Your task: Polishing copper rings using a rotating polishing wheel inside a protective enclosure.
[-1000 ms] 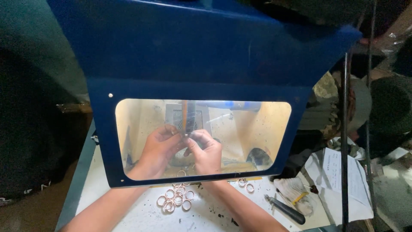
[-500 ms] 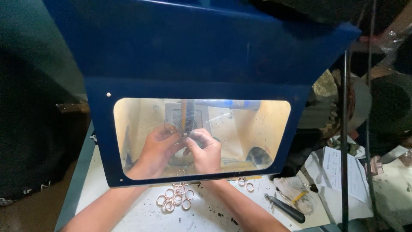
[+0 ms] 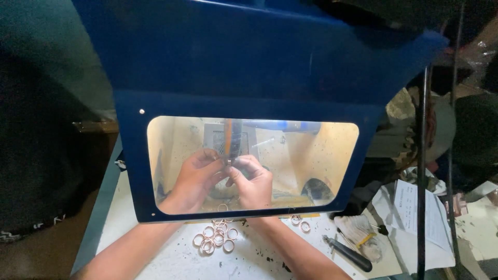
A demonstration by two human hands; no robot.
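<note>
A small metal ring (image 3: 228,162), hard to make out, is pinched between both hands inside a blue hooded box (image 3: 249,67), seen through its clear window (image 3: 321,150). It sits right at a spinning-looking striped wheel (image 3: 228,139) lit in yellow. The left hand (image 3: 194,179) and right hand (image 3: 254,181) are both closed around the ring, fingertips touching each other just below the wheel. Outside the box, on the speckled white table (image 3: 171,254), lies a loose heap of copper-coloured rings (image 3: 215,238), two more rings (image 3: 301,223), a dark-handled tool (image 3: 347,252) and a rolled cloth (image 3: 360,236). The risk, as I judge it: fingertips so near the wheel could get caught or burned, or the tiny ring could be snatched away.
</note>
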